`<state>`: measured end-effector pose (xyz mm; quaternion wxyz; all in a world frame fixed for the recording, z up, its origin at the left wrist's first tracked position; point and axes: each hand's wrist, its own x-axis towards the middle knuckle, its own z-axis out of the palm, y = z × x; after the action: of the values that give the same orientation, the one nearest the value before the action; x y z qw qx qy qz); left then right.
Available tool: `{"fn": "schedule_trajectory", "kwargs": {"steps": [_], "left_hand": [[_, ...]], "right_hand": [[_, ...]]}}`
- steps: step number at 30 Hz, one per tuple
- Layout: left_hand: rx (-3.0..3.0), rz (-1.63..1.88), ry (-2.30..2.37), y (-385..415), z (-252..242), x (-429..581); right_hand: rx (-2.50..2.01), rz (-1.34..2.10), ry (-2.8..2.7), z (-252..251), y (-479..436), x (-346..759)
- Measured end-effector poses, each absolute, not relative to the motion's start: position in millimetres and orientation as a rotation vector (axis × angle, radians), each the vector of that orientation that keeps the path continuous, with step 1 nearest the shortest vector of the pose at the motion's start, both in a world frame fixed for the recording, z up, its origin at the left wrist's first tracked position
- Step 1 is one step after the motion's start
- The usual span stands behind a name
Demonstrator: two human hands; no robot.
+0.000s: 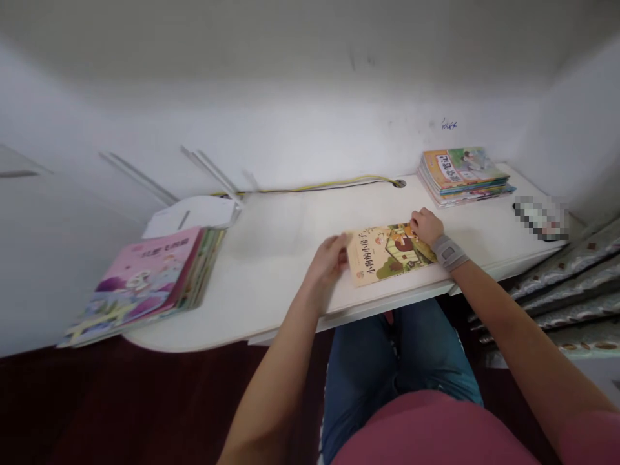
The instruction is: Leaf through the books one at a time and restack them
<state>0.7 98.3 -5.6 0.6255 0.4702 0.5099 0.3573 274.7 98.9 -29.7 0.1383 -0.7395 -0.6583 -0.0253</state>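
Note:
A thin picture book with a yellow cover and a cartoon house lies flat on the white desk, tilted a little from the desk's front edge. My left hand is at the book's left edge, its fingers against the cover's corner area. My right hand curls over the top right edge of the book. A grey wrist band wraps my right wrist. The book's lower part shows no hand on it.
A thick pile of pink-covered picture books overhangs the desk's left end, with white paper behind it. Stacked workbooks stand at the back right. A cable runs along the wall. A pixelated object lies at the right.

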Motion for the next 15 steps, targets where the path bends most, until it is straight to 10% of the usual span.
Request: {"fn": "schedule_trajectory", "kwargs": {"steps": [15], "left_hand": [[0.997,0.879,0.987,72.7,31.9,-15.6]], "right_hand": [[-1.798,0.166,-1.615,-48.0,118.2,303.0]]}}
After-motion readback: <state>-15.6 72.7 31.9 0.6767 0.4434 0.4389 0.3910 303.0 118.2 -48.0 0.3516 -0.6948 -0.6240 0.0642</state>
